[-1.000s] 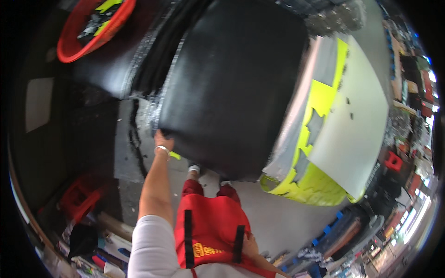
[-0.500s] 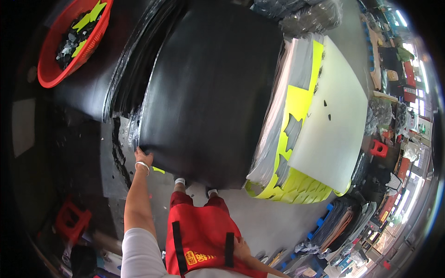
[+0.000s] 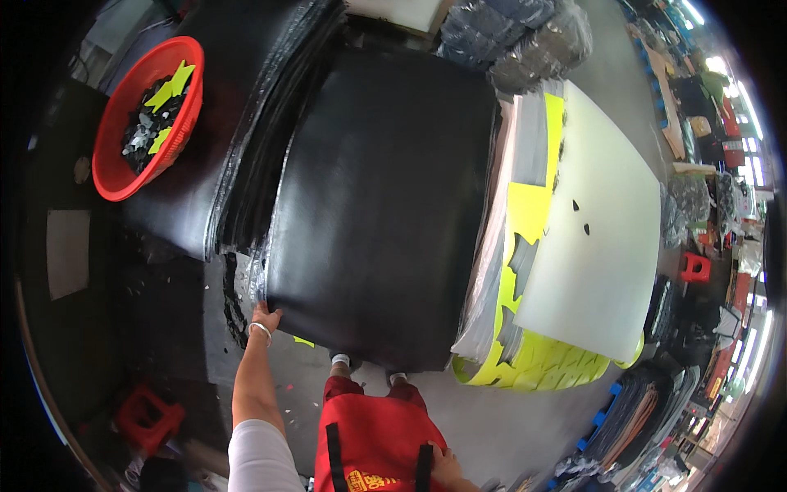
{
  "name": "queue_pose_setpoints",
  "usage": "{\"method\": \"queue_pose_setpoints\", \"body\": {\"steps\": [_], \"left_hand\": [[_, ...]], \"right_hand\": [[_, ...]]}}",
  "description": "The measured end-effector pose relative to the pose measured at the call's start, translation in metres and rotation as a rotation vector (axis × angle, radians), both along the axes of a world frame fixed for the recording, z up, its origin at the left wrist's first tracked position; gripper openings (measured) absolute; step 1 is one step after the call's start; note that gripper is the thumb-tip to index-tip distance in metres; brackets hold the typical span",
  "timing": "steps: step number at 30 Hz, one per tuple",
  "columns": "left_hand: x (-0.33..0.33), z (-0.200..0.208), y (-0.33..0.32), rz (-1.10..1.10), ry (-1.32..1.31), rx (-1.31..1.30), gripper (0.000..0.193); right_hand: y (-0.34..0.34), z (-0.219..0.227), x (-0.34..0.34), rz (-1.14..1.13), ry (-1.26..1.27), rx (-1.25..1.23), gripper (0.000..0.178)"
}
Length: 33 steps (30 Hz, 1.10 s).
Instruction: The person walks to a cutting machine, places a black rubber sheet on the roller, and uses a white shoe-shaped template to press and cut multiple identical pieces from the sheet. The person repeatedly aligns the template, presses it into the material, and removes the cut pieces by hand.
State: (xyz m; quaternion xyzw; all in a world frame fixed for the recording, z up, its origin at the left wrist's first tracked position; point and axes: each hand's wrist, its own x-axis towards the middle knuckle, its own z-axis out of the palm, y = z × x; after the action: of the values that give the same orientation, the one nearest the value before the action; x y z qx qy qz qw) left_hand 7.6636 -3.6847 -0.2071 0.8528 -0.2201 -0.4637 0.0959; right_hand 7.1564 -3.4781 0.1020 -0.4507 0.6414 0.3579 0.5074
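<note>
A large black sheet (image 3: 377,205) with a smooth, slightly shiny face lies on top of a stack in front of me. My left hand (image 3: 264,316), with a white band at its wrist, is closed on the sheet's near left corner, thumb and fingers at the edge. Close to my body, my right hand (image 3: 445,467) rests at the right side of my red apron (image 3: 379,430), beside its black strap. The apron partly covers that hand, so its fingers cannot be read clearly.
Left of the sheet stand more stacked black sheets (image 3: 275,123) and a red basket (image 3: 105,156) of dark scraps and yellow-green offcuts. On the right lie a white sheet (image 3: 602,221) and cut-out yellow-green sheeting (image 3: 533,205). Red stools (image 3: 150,418) and wrapped bundles (image 3: 541,57) stand around.
The whole view has shifted, with the sheets and basket now lower and farther right in the picture. My left hand keeps to the black sheet's corner; my right hand stays by the apron.
</note>
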Motion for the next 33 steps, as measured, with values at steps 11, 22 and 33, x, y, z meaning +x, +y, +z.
{"method": "queue_pose_setpoints", "body": {"steps": [11,22,33], "left_hand": [[0.061,-0.071,0.013,-0.225,-0.079,-0.333,0.040],[0.008,0.050,0.011,-0.673,-0.407,-0.067,0.067],[-0.167,0.271,-0.045,-1.422,-0.682,-0.088,0.036]], "right_hand": [[-0.023,0.034,0.025,-0.214,-0.015,0.045,0.077],[-0.027,0.034,0.033,-0.232,-0.033,0.040,0.080],[-0.013,0.003,0.021,-0.229,-0.061,-0.080,0.081]]}}
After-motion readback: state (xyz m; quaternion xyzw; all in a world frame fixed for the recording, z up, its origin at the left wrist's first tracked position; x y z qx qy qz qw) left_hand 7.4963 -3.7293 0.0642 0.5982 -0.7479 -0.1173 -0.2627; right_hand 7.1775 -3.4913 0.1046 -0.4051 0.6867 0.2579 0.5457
